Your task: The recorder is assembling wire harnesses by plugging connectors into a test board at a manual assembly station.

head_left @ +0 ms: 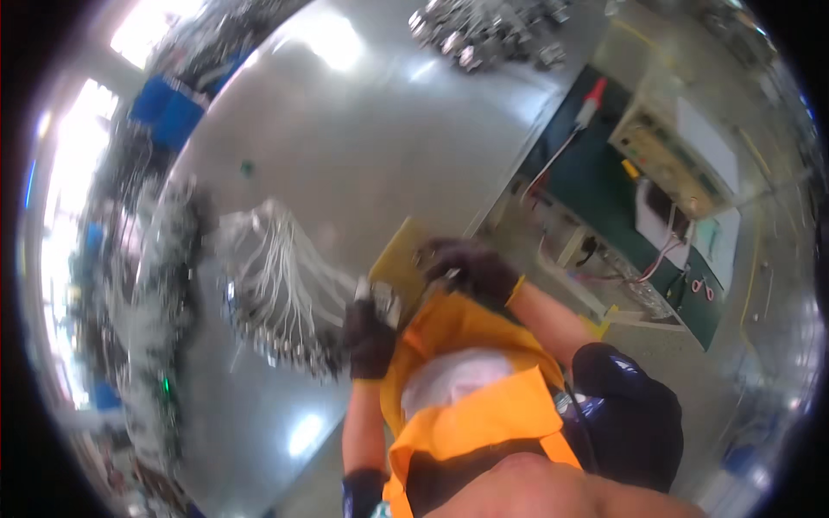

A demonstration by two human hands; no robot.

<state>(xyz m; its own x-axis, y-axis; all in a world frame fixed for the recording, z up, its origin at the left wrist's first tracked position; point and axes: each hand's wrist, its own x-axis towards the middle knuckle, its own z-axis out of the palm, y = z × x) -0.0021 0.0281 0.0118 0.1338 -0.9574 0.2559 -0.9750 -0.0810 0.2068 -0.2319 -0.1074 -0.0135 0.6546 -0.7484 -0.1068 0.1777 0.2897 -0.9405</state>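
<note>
A: Over the edge of the metal table [345,164], your left hand [370,338] was closed around a silvery piece [386,304], just beside a yellow-brown block [398,257].

B: And your right hand [471,268]?

A: It was at the block's other side, fingers curled — whether they were clamped on anything, I couldn't tell.

B: What lay near your left hand?

A: A fan of white wires [294,268], on the table to your left, with metal ends [285,350] bunched toward you. A heap of metal parts [492,34] sat at the far side.

B: And to your right?

A: A dark green mat [596,198], bearing a beige instrument box [661,155], a red clip [591,102] and pink-handled scissors [698,285].
</note>
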